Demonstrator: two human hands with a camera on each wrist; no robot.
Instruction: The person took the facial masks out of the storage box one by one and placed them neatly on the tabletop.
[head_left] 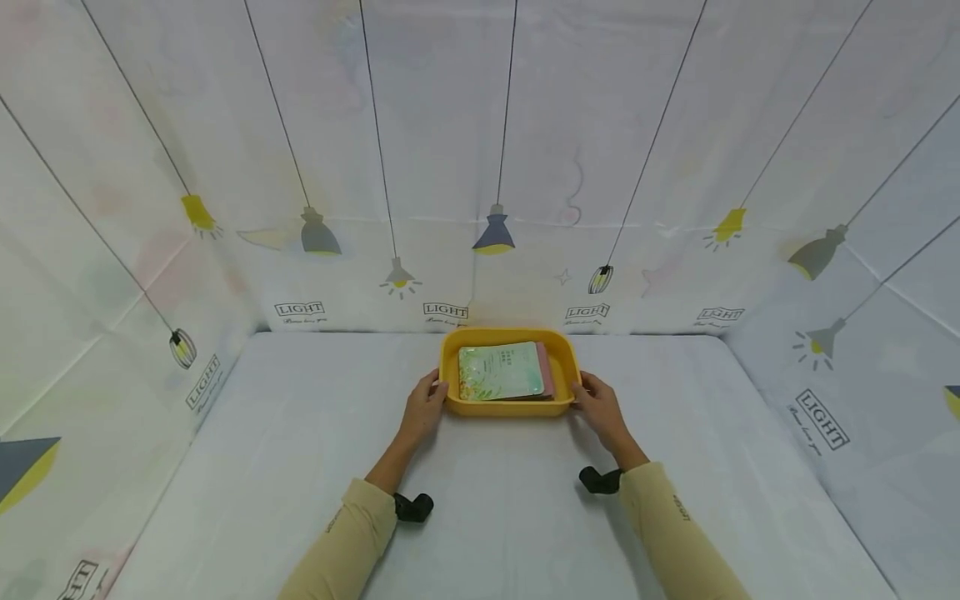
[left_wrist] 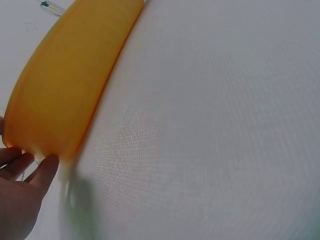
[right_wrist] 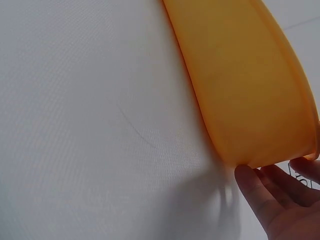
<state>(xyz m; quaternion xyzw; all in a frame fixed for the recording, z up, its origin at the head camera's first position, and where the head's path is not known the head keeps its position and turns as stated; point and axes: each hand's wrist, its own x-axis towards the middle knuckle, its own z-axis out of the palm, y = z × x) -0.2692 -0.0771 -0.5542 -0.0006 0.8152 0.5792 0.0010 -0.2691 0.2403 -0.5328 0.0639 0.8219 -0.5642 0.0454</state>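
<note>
A yellow plastic tray (head_left: 510, 409) with rounded corners is near the far edge of the table. Flat packets lie in it: a glossy light-green packet (head_left: 498, 371) on top and a pink packet (head_left: 547, 371) partly covered beneath. My left hand (head_left: 424, 407) grips the tray's left end, and my right hand (head_left: 598, 408) holds the opposite end. In the left wrist view, fingertips touch the end of the tray wall (left_wrist: 65, 85). The right wrist view likewise has fingers against the tray's end (right_wrist: 250, 85). The packets are hidden from both wrist views.
A white cloth covers the table (head_left: 510, 500). Behind and at both sides stand pale fabric walls (head_left: 540, 125) printed with hanging lamps. Black wrist devices (head_left: 414, 507) sit at the sleeve cuffs.
</note>
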